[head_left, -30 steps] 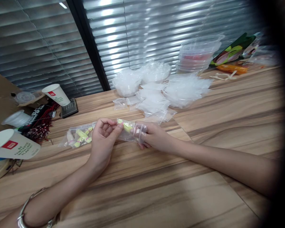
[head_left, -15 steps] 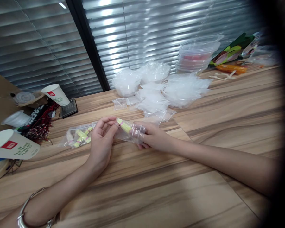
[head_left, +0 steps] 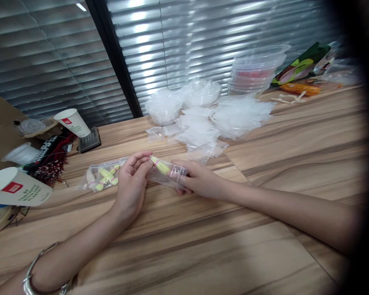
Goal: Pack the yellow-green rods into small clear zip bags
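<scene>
Between my hands, a small clear plastic bag [head_left: 161,177] is held above the table. Inside it lies a yellow bundle [head_left: 161,166] with a pink tie near its left end. My left hand [head_left: 135,172] pinches the bag's left end between thumb and fingers. At the other end, my right hand [head_left: 195,176] grips the bag, with the thumb seen through the clear plastic and the other fingers partly hidden beneath. Just left of my left hand, filled clear bags [head_left: 106,176] with similar yellow bundles and a paler one rest on the table.
Clear plastic bags [head_left: 199,131] are piled beyond my hands, beside stacked clear tubs [head_left: 252,71]. Paper cups [head_left: 21,190], a dark box [head_left: 89,140] and red-black tassels [head_left: 52,164] are at left. An orange packet [head_left: 301,89] lies at back right. Blinds [head_left: 187,41] close off the back.
My right thumb has shifted slightly at the bag's right end, and the bundle and bag have tilted a little. My left hand keeps its pinch, nearly unmoved.
</scene>
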Tool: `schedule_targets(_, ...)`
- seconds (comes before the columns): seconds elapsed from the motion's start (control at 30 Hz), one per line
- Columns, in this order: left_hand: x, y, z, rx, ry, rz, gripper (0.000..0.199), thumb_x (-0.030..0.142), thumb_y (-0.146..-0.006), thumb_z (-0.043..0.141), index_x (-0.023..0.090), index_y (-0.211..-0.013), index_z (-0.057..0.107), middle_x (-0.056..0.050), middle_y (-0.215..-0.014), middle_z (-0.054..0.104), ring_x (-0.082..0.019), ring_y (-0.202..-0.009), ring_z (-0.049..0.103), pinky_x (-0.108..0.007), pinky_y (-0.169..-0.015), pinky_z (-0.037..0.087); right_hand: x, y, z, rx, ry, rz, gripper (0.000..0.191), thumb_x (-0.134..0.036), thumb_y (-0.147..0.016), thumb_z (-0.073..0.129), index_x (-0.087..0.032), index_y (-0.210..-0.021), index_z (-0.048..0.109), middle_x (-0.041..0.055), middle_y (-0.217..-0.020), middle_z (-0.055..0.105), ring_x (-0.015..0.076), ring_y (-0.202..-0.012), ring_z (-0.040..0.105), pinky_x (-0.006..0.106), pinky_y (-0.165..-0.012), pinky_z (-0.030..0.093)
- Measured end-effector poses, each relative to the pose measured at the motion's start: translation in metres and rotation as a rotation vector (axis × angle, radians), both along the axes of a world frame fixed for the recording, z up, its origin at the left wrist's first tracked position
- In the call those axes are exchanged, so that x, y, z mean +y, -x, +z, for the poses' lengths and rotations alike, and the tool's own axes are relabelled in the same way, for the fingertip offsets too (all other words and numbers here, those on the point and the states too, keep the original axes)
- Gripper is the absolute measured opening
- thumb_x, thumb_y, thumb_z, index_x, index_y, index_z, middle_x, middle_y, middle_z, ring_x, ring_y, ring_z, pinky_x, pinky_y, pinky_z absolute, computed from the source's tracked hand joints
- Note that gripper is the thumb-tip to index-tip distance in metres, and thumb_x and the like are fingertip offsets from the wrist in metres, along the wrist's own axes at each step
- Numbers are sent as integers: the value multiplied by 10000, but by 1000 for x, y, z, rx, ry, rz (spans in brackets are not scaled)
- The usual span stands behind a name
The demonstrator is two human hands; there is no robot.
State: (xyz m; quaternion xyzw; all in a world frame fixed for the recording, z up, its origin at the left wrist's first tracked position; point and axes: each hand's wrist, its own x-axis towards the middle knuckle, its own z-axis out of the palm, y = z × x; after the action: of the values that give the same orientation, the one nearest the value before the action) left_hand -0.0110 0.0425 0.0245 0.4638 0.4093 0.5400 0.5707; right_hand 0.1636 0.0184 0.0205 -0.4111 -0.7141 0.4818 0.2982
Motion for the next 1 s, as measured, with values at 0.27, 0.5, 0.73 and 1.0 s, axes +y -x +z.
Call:
schedule_targets(0.27, 0, 1, -1, -47, 21, -59, 195, 242, -722, 657, 173, -902, 629, -1, -846, 600, -71, -737, 539, -179, -663, 449, 0, 0, -1, 10, -16, -25, 303, -402, -936, 384, -129, -873, 501, -14, -617, 552, 40, -507, 483, 141, -524, 366)
schedule_targets(0.5, -1, 0, 2, -83, 87, -137, 149, 235, -734, 646, 181, -871, 625, -15, -921, 655, -99, -820, 599, -209, -736, 489, 0, -1, -1, -1, -78, -24, 323, -411, -940, 381, -126, -892, 525, -13, -633, 561, 37, -514, 479, 146, -549, 371)
schedule_targets(0.73, 0, 1, 3, -154, 146, -205, 131, 209, -744, 636, 151, -861, 628, -31, -912, 642, -102, -844, 597, -208, -754, 511, -1, 0, 0, 2, -142, -31, 340, -423, -942, 383, -125, -849, 519, -12, -657, 559, 39, -549, 480, 150, -579, 369)
schedule_targets(1.0, 1, 1, 3, -175, 194, -231, 97, 179, -749, 624, 136, -836, 630, -25, -891, 628, -93, -836, 581, -198, -754, 508, -3, 0, 0, 1, -190, -32, 355, -436, -948, 369, -136, -836, 522, -23, -662, 553, 39, -577, 489, 152, -593, 361)
